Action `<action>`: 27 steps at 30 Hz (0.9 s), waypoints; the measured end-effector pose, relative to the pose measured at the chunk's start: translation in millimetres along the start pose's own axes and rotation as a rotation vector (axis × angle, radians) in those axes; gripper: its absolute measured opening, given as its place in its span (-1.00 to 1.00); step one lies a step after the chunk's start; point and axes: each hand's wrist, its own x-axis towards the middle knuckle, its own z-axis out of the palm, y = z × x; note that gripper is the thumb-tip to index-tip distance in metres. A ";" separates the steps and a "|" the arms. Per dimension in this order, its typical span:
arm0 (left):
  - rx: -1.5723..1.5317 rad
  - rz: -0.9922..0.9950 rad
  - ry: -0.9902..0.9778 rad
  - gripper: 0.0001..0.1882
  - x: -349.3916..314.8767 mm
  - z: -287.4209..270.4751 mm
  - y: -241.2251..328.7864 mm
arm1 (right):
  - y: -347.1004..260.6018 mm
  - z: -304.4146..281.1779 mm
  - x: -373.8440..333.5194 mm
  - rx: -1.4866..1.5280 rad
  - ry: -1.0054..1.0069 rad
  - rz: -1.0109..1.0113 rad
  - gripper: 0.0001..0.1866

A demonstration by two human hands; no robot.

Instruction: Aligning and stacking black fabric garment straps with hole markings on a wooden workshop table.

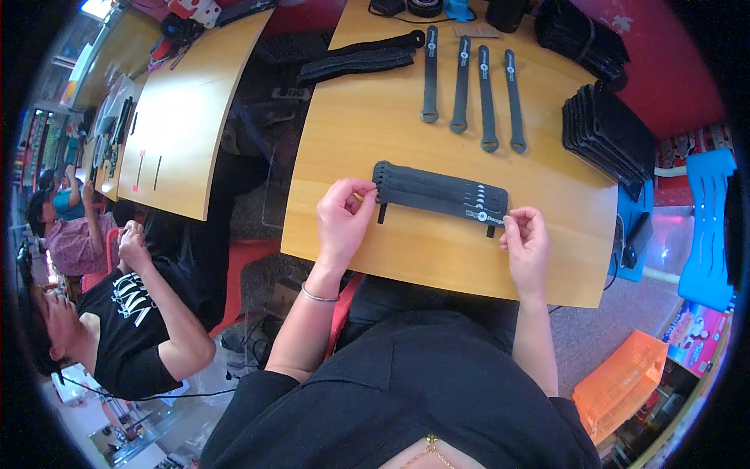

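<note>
A fanned stack of dark grey straps (437, 191) lies crosswise on the wooden table in front of me. Its looped ends are at the left, its printed ends at the right. My left hand (345, 209) is closed at the looped ends, thumb and forefinger pinched on them. At the opposite end my right hand (525, 234) pinches the edge of the nearest strap. Two short black strips (381, 213) stick out from beneath the stack toward me. Farther off, several single grey straps (461, 86) lie lengthwise, side by side.
Black strap bundles (359, 62) lie at the table's far left. A pile of black folded pieces (605, 133) stands at the right edge, with another black bundle (582, 43) behind. An orange crate (621, 383) is at lower right. Left, another person (133, 320) sits by a second table (183, 102).
</note>
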 end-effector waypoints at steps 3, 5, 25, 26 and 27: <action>0.075 0.065 0.012 -0.92 0.3 0.9 -1.0 | 0.4 0.0 0.7 0.017 -0.012 -0.004 -0.87; 0.074 0.065 0.021 -0.92 0.6 1.7 -3.5 | -0.7 0.6 1.0 -0.007 -0.004 -0.003 -0.86; 0.147 0.095 0.051 -0.92 1.9 4.9 -4.9 | 1.2 4.3 3.8 0.018 0.065 0.027 -0.75; 0.157 0.104 0.057 -0.92 2.0 5.2 -3.7 | 0.7 4.3 3.8 0.023 0.066 0.034 -0.74; 0.165 0.115 0.062 -0.92 2.3 5.6 -2.5 | 1.1 4.0 3.8 0.021 0.067 0.035 -0.74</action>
